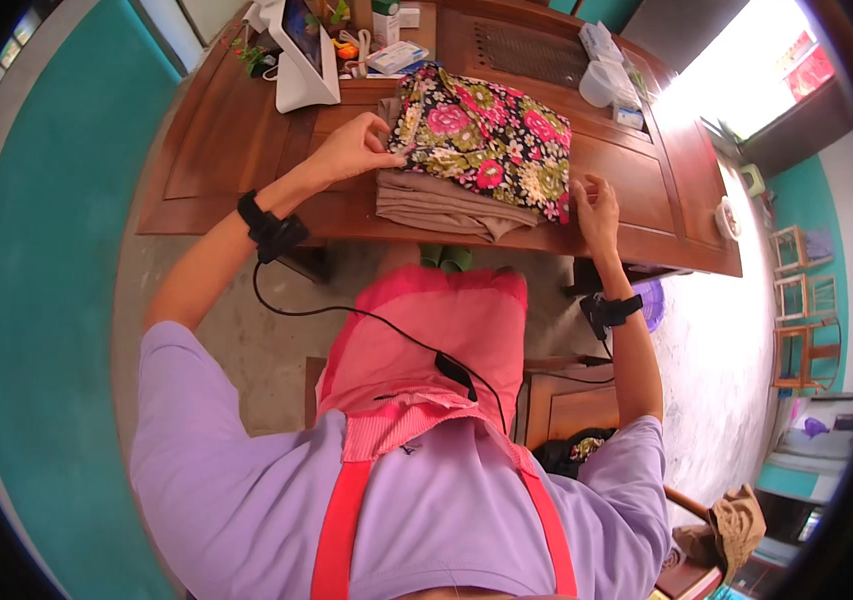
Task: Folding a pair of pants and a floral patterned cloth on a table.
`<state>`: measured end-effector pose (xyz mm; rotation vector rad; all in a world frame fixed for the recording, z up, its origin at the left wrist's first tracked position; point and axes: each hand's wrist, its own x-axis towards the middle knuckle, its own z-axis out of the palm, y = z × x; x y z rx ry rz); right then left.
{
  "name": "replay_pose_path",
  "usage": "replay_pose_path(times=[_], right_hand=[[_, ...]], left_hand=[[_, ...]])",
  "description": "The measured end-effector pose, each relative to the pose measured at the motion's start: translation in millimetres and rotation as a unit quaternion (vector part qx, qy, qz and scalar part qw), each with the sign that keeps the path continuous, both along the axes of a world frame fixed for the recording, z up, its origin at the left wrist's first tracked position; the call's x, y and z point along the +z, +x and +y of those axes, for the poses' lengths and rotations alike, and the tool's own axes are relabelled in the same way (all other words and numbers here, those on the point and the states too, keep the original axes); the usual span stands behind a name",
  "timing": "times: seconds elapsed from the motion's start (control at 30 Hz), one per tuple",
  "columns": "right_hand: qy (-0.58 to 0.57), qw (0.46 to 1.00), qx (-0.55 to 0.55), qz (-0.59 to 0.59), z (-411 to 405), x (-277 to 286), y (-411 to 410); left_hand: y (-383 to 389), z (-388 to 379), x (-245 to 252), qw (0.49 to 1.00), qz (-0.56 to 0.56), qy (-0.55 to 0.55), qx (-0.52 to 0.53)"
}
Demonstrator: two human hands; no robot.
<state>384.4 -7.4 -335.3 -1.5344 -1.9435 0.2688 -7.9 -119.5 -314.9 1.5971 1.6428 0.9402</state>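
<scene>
A folded black floral cloth (482,139) with pink and olive flowers lies on top of folded brown fabric (445,202), near the front edge of the wooden table (246,165). My left hand (355,150) is at the cloth's left edge, thumb and fingertips touching or pinching it; whether it grips is not certain. At the right lower corner of the cloth, my right hand (597,210) has its fingers bent and slightly apart, close beside the fabric. Both wrists wear black straps with small devices and cables.
A white device with a screen (308,60) stands at the back left, beside small boxes (396,57) and a plant. Back right are a clear plastic cup (597,84) and packets. A white bowl (727,218) sits at the right edge. Below is a wooden seat (569,405).
</scene>
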Motion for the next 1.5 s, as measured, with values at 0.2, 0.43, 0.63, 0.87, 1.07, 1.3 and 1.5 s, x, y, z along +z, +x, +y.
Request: replay_pose_path(times=[0.2,0.43,0.63,0.87,1.07,1.3,1.5], right_hand=[[-0.254,0.956,0.024,0.144,-29,19,1],[-0.385,0.895,0.039,0.223,-32,27,1],[-0.449,0.852,0.04,0.267,-20,29,-1],[-0.477,0.795,0.04,0.372,-13,41,-1],[-0.473,0.752,0.108,0.446,5,45,7],[-0.541,0.633,0.075,0.549,39,33,5],[-0.541,0.583,0.062,0.603,78,43,-45]], left_hand=[[27,-23,10,0.987,0.082,0.137,0.032],[112,-26,23,0.924,0.175,0.335,-0.056],[184,-17,3,0.981,-0.046,0.097,-0.159],[232,41,-12,0.879,0.322,0.348,-0.047],[217,103,-9,0.916,0.297,0.262,-0.058],[181,122,30,0.967,0.092,0.209,-0.114],[165,107,43,0.973,-0.072,0.141,-0.166]])
